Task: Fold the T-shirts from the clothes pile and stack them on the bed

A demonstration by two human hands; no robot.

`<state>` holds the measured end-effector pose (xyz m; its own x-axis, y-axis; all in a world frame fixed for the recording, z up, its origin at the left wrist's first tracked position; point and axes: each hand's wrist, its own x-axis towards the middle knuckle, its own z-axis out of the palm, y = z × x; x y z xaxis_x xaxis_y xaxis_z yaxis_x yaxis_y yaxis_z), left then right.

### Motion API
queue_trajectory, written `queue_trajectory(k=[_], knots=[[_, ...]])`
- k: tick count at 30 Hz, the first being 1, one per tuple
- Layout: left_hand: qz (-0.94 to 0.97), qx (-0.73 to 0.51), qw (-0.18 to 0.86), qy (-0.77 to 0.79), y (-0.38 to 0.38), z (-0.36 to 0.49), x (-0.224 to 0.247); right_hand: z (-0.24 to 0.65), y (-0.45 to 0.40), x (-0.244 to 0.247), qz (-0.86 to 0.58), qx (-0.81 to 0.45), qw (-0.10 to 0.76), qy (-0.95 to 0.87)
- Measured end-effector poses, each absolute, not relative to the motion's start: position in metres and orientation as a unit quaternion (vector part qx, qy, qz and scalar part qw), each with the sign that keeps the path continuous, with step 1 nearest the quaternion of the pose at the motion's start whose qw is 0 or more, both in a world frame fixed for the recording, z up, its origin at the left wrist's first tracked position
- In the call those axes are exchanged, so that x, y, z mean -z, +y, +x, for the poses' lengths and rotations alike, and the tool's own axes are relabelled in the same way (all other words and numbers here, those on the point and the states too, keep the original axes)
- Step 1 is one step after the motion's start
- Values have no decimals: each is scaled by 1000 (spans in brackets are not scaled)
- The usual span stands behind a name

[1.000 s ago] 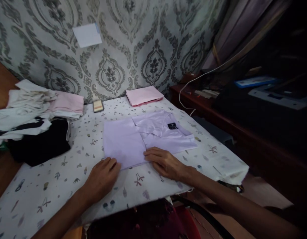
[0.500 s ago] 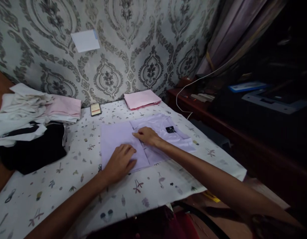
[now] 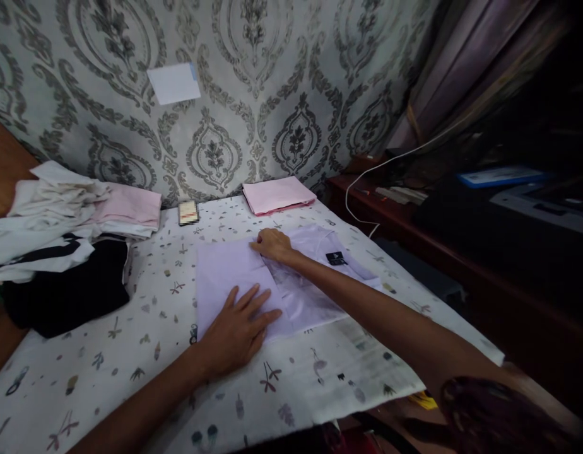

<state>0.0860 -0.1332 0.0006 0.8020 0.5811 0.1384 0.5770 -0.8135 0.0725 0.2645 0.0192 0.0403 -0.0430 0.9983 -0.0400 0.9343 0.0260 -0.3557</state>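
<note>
Pale purple cloth, a part-folded shirt (image 3: 220, 271), lies on the white table cover (image 3: 130, 378) with little pictures on it. Think of the shirt as the middle of a clock, with twelve toward the wall (image 3: 253, 145). Its small black tag (image 3: 336, 258) is near two o'clock.

Half a second ago the right hand (image 3: 272, 244) was lower down on the shirt. Now it has slid up to the far end of the top layer's edge, between eleven and twelve o'clock. Its fingers are curled in, but I can't see if they pinch any cloth. The left hand (image 3: 244, 328), at eight o'clock, had its fingers close together. Now they are spread wide, palm down on the shirt, and grip nothing. I think this means the near part is being kept flat while the far end of the edge gets the care.

The folded pink cloth (image 3: 279, 195) is at twelve, apart from the shirt. The black cloth (image 3: 69, 284) is at nine, and the heap of white clothes (image 3: 59, 189) is at ten.
</note>
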Motion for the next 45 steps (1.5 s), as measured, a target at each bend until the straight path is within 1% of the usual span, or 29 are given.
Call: queue_trajectory(k=[6, 10, 15, 17, 19, 21, 27, 29, 31, 34, 37, 41, 43, 45], knots=[[959, -69, 28, 273, -135, 83, -3, 254, 40, -25, -685, -141, 116, -705], [964, -74, 51, 252, -135, 81, -3, 256, 42, -24, -678, -144, 121, -711], [957, -97, 93, 256, -131, 80, -6, 256, 44, -28, -676, -151, 124, -710], [946, -117, 108, 283, -127, 82, -7, 255, 45, -27, -671, -153, 123, -716], [929, -127, 102, 334, -121, 86, -7, 254, 46, -25, -664, -151, 124, -722], [919, -112, 83, 368, -115, 91, -4, 254, 47, -23, -662, -147, 126, -724], [932, -59, 56, 353, -110, 97, 5, 250, 33, -31, -660, -124, 142, -727], [931, -58, 57, 355, -114, 95, 4, 243, 19, -35, -632, -102, 160, -751], [928, -62, 57, 364, -118, 92, 3, 236, 3, -34, -569, -77, 170, -801], [922, -64, 49, 378, -126, 86, 3, 229, -16, -23, -485, -64, 131, -862], [918, -67, 28, 390, -134, 76, 5, 227, -22, -12, -490, -80, 80, -864], [900, -86, -5, 427, -148, 61, 10, 214, -18, -15, -491, -53, 72, -867], [894, -92, -2, 438, -155, 55, 12, 199, -16, -20, -476, -50, 73, -875], [896, -102, 20, 431, -156, 49, 10, 183, -14, -23, -466, -75, 62, -879]])
